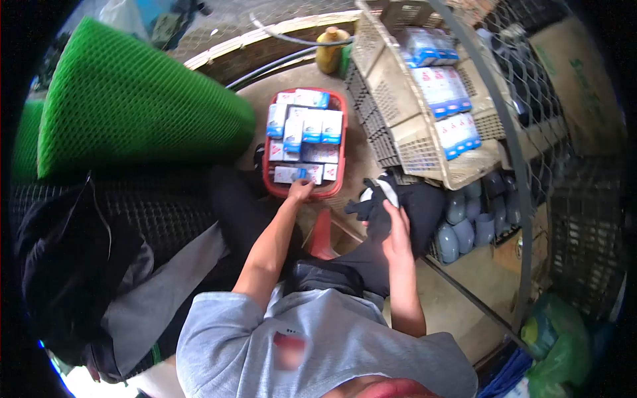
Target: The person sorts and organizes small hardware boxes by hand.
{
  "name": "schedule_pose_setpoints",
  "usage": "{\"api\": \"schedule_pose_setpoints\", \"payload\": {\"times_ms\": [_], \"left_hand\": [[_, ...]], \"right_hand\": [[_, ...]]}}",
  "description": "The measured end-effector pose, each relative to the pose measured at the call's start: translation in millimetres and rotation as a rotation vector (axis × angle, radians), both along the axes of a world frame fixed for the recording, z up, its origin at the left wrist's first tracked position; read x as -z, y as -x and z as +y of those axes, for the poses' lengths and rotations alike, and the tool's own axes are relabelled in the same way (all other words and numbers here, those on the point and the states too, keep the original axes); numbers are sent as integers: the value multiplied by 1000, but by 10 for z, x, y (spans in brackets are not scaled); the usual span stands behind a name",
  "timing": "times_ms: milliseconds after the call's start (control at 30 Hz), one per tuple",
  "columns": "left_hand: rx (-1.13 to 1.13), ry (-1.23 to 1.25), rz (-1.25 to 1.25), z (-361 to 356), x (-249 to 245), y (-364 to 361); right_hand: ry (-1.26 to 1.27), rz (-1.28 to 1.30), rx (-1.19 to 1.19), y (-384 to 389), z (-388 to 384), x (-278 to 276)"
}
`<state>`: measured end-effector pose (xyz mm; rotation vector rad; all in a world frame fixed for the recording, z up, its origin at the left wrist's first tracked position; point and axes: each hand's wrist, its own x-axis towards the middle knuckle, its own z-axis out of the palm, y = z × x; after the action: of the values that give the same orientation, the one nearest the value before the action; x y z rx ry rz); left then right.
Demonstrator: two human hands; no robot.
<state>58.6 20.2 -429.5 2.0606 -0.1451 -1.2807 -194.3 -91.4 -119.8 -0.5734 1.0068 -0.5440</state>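
Observation:
In front of me a red basket (343, 132) holds several small white-and-blue boxes (312, 124), some standing and some lying flat. My left hand (300, 190) reaches over its near rim, fingers closed at a small white-and-blue carton (302, 174) in the nearest row. Near my right knee, my right hand (397, 235) has its fingers and thumb around a bunched black-and-white fabric piece (377, 197). The fabric's loose ends stick out beyond the fingertips, and part of it blends with my dark trousers.
A beige plastic crate (405, 136) at the right holds plastic-wrapped packs of boxes (443, 91). Rolled green mesh (142, 103) stands at the left. A yellow jug (330, 50) is behind the basket. Grey-blue rounded items (458, 229) lie below the crate, beside a metal-framed wire fence (514, 132).

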Motion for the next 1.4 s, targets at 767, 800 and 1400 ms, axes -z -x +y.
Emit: {"api": "schedule_pose_setpoints", "payload": {"times_ms": [767, 800, 1400], "left_hand": [[-431, 568, 552, 95, -1589, 198], [-422, 554, 545, 93, -1611, 207], [-331, 306, 153, 189, -1038, 134]], "right_hand": [[1290, 1179, -707, -1063, -3400, -446], [1143, 1355, -853, -1123, -3496, -275], [1329, 1385, -502, -1059, -3757, -47]]}}
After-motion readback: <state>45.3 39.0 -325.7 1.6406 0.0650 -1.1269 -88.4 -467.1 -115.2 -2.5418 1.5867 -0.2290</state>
